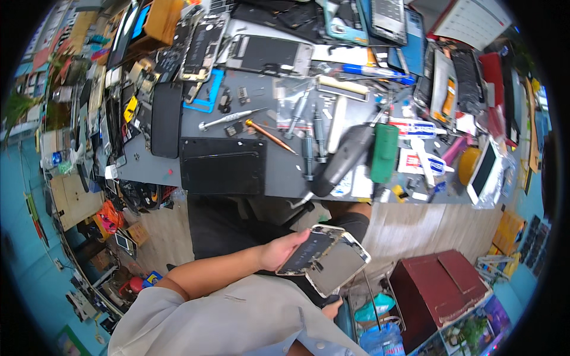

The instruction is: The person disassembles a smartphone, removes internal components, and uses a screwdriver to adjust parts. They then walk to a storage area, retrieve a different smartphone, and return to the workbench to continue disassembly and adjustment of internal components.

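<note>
My left hand (279, 252) grips an opened phone (307, 254) over my lap, below the table edge. Its body shows a black battery, and the display panel (339, 270), grey-backed with a white frame, lies folded out beside it. Low behind the panel, my right hand (334, 308) is closed around a small dark thing, mostly hidden. On the table ahead lie a black flat mat or panel (222, 166), a white-handled screwdriver (228, 118), a copper-coloured screwdriver (270, 136) and several grey screwdrivers (308, 155).
A dark heat-gun-like tool (344, 160) and a green-handled tool (385, 153) rest near the table's front edge. Phone parts crowd the back, including a phone frame (270, 54). At lower right stand a dark red box (439, 285) and a blue water bottle (382, 341).
</note>
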Tool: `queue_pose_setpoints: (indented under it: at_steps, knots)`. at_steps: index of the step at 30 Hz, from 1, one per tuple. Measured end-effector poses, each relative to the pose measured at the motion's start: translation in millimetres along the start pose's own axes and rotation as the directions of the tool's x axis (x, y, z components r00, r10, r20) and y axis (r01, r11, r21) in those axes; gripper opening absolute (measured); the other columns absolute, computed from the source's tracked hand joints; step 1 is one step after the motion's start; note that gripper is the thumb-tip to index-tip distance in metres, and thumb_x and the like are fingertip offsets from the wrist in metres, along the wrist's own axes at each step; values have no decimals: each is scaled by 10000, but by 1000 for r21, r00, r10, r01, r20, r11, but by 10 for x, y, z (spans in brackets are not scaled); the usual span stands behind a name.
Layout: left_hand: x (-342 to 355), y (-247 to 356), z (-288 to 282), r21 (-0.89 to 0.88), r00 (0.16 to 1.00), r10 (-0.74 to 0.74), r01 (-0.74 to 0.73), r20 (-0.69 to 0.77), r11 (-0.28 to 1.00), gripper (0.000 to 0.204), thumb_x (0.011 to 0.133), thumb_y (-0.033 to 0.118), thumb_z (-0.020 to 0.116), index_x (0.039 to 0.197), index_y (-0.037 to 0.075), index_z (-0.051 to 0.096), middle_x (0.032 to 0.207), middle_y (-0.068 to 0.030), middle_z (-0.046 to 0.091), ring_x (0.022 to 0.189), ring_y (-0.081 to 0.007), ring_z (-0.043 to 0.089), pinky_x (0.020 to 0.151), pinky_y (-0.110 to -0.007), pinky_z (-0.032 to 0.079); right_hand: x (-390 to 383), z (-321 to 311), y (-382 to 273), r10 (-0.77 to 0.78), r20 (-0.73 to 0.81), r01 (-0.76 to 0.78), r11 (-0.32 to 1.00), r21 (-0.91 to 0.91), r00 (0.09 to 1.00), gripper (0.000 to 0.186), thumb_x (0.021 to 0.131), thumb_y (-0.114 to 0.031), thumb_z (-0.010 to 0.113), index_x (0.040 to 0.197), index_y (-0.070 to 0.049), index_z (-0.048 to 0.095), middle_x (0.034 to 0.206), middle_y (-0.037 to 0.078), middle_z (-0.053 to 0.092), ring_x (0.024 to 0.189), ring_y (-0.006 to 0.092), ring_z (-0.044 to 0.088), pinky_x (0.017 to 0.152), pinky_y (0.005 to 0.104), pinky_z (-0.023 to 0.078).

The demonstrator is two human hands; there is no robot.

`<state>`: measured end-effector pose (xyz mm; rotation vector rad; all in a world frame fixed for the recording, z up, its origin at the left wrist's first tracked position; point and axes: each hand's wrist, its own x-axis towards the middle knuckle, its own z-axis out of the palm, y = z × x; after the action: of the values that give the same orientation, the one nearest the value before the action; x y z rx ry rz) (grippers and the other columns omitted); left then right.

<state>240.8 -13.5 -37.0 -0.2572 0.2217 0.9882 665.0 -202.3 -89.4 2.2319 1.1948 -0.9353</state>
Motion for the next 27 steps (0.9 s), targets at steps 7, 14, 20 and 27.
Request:
queue_pose_setpoints:
  at_steps: [7,14,20,27]
  knots:
    - [119,35,-645,16,958,77,-85,277,996,710,1210,591,345,1675,69,474,1559,-103,637,1367,-197,656,1137,-392,552,171,452,-42,-284,-455,348,936,61,844,1161,482,-372,1063,1470,-48,547,1132,272,719,1081,532,708,964,576,561]
    - [73,-253,-842,-98,888,182,-154,423,983,684,1201,600,373,1635,97,535,1506,-114,686,1329,-226,696,1117,-413,571,268,204,-176,-369,-492,477,872,109,788,1166,559,-431,1061,1527,-33,546,1203,252,729,1124,454,721,1006,501,567]
    - [-442,-393,-526,25,928,261,-277,266,961,782,1147,710,389,1612,107,567,1454,-114,721,1276,-273,729,1082,-481,598,469,-58,-552,-657,-327,730,649,214,679,694,948,-301,794,1540,7,602,1413,231,690,1331,391,663,1166,468,496]
    - [-726,-322,-554,-36,834,334,-355,438,934,803,1134,733,404,1602,106,581,1510,-127,689,1341,-302,703,1129,-527,582,532,-1207,-2198,-805,-593,994,85,-63,32,311,989,-72,823,1286,0,765,1293,191,734,1103,287,752,845,351,624]
